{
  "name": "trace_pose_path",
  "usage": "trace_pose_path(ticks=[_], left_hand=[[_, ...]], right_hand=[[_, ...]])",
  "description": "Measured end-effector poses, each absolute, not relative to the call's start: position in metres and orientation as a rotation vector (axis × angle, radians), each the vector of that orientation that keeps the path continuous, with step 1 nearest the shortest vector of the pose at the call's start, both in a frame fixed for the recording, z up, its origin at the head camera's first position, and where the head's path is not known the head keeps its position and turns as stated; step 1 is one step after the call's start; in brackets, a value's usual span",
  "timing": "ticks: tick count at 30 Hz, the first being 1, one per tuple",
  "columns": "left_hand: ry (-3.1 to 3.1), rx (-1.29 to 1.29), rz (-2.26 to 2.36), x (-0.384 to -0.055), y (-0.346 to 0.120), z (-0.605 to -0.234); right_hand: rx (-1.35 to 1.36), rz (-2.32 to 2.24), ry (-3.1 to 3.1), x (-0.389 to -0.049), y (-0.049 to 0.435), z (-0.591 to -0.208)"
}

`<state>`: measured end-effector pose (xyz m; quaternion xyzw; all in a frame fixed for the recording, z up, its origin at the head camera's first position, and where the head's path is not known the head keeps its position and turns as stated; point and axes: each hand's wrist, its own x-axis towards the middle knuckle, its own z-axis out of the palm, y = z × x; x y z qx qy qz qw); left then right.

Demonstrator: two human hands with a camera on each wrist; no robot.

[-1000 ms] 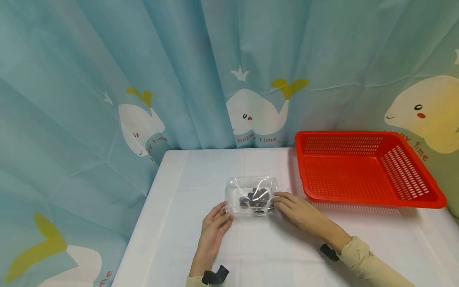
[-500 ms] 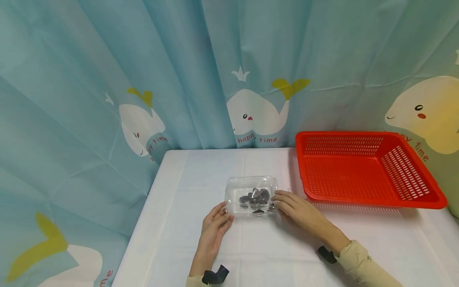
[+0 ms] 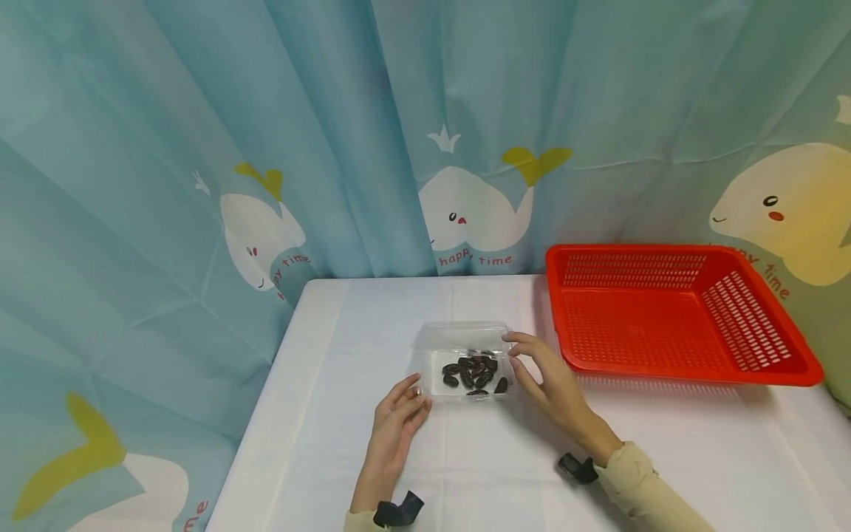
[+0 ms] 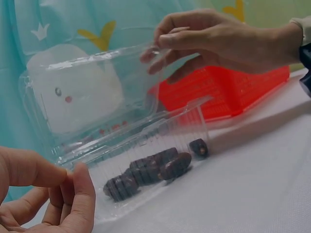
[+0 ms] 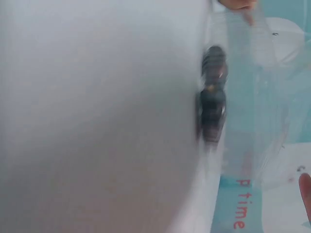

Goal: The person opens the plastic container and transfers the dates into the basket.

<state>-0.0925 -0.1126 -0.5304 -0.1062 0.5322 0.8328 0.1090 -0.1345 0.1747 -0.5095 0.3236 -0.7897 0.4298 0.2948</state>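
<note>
A clear plastic clamshell box [image 3: 433, 380] sits on the table with its lid [image 3: 462, 336] tilted up and back on the far side. Inside lie several dark, shiny, oval fruits resembling dates [image 3: 468, 372], also seen through the ribbed wall as dark fruits [image 4: 146, 170] in the left wrist view. My left hand [image 3: 394, 432] pinches the box at its near left corner, thumb against fingers. At the raised lid's right corner, my right hand [image 4: 209, 41] holds the edge between thumb and fingers. The right wrist view is blurred, with the fruits [image 5: 212, 107] beside the table surface.
A red perforated plastic basket [image 3: 634, 325] stands at the back right, close to my right hand. White cloth covers the table [image 3: 372, 332]. Behind it hangs a blue-green curtain [image 3: 352, 148] printed with whales.
The box lid has swung up and away from the fruits, which now show uncovered. My right hand has risen with it and turned; the left hand has stayed at the corner.
</note>
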Motion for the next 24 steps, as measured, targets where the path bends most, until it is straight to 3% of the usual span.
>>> trace_pose_path(ticks=[10,24], left_hand=[[1.555,-0.305,2.453,-0.093,-0.113,-0.531],[1.579,-0.302,2.411,-0.092,-0.115,-0.530]], right_hand=[[0.488,1.594,-2.028,-0.147,0.154,-0.501],[0.359,1.765,-2.005,-0.170,0.141,-0.499]])
